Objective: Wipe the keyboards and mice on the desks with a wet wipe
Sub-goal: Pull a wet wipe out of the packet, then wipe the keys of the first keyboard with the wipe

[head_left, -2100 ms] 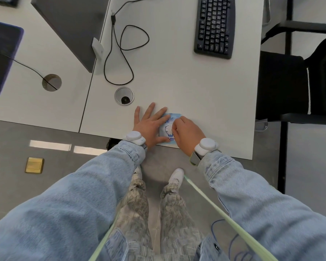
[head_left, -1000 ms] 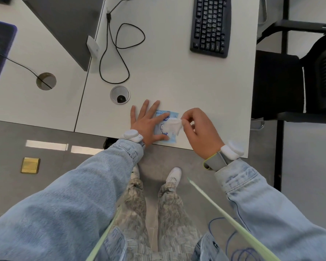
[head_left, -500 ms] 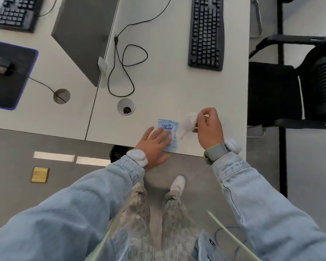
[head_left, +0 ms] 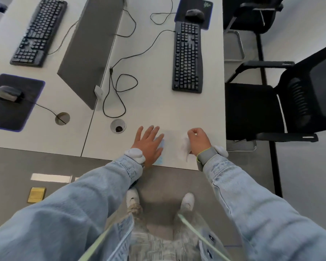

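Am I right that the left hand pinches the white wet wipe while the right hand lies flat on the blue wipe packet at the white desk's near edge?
No, the hands are swapped. In the head view the right hand pinches the white wet wipe, and the left hand lies flat on the blue wipe packet at the white desk's near edge.

I see a smooth, matt white desk top (head_left: 154, 108). The nearer keyboard (head_left: 187, 57) looks like matt black plastic. The wet wipe (head_left: 184, 147) in my right hand (head_left: 198, 141) reads as thin, crumpled white cloth. My sleeves (head_left: 252, 204) are pale blue denim. The cable grommet (head_left: 118, 125) has a shiny metallic-looking rim. The floor (head_left: 26, 162) is grey and slightly glossy.
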`<control>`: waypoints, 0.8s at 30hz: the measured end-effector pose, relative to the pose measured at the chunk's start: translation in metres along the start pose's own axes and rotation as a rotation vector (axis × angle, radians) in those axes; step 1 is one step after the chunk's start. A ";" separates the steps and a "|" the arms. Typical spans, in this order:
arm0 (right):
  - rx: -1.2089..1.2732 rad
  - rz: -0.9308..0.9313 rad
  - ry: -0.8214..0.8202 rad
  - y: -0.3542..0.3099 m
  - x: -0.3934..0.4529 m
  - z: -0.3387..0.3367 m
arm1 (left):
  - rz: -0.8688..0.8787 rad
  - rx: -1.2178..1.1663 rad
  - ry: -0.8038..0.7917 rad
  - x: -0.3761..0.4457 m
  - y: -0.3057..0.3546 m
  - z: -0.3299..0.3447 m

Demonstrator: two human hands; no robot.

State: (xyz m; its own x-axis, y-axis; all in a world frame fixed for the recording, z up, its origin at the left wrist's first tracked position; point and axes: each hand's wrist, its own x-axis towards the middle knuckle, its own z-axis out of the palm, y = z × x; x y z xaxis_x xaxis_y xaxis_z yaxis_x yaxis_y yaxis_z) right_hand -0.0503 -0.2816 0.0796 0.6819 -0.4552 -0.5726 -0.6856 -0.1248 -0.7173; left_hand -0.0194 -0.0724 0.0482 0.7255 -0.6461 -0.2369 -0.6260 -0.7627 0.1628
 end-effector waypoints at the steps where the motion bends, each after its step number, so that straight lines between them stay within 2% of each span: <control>1: 0.000 0.028 -0.054 -0.003 0.005 -0.010 | -0.026 0.004 0.013 0.007 0.005 -0.008; 5: -0.051 0.099 -0.239 -0.012 0.037 -0.059 | -0.118 0.005 0.031 0.039 0.042 -0.032; 10: -0.365 -0.183 -0.488 -0.023 0.073 -0.154 | -0.346 -0.072 0.038 0.087 0.125 -0.048; 13: -0.514 -0.362 -0.452 -0.032 0.091 -0.206 | -0.465 -0.123 0.030 0.110 0.175 -0.057; 16: -0.522 -0.445 -0.389 -0.050 0.113 -0.249 | -0.547 -0.142 0.056 0.138 0.215 -0.075; 19: -0.517 -0.520 -0.340 -0.067 0.129 -0.259 | -0.572 -0.129 0.035 0.154 0.220 -0.085; 24: -0.568 -0.571 -0.354 -0.096 0.169 -0.254 | -0.634 -0.165 0.059 0.186 0.216 -0.092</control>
State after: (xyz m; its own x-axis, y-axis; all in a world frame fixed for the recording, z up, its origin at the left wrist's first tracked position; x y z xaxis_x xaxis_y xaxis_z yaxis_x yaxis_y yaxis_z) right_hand 0.0662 -0.5705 0.1522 0.9337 0.0992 -0.3440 -0.1748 -0.7122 -0.6799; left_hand 0.0063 -0.3604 0.1276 0.9568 -0.0671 -0.2830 -0.0235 -0.9876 0.1550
